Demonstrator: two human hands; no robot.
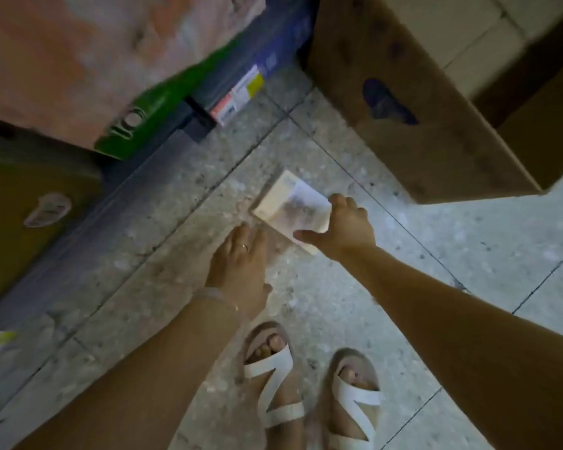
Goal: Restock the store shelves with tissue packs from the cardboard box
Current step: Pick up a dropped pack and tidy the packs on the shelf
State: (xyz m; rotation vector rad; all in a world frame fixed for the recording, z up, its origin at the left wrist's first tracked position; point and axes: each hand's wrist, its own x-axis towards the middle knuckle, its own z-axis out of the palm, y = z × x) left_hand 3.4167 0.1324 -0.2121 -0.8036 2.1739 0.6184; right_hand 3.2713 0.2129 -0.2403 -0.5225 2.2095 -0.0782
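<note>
Two hands reach down over the terrazzo floor (468, 254): the right hand (345, 228) grasps a tissue pack (293, 206) by its near end, the left hand (241, 264) released, fingers straight, at its seven o'clock. Cardboard box (420, 108) stands at one o'clock.

Dim indoor light, motion blur throughout, brighter patch lower right, wide-angle bending at edges

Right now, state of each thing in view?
Pale rectangular tissue pack: tilted above the speckled floor, gripped at its near end.
Right hand: fingers and thumb curled round the pack.
Left hand: fingers straight, holding nothing, beside the pack.
Brown cardboard box: on the floor, hand-hole facing the camera.
</note>
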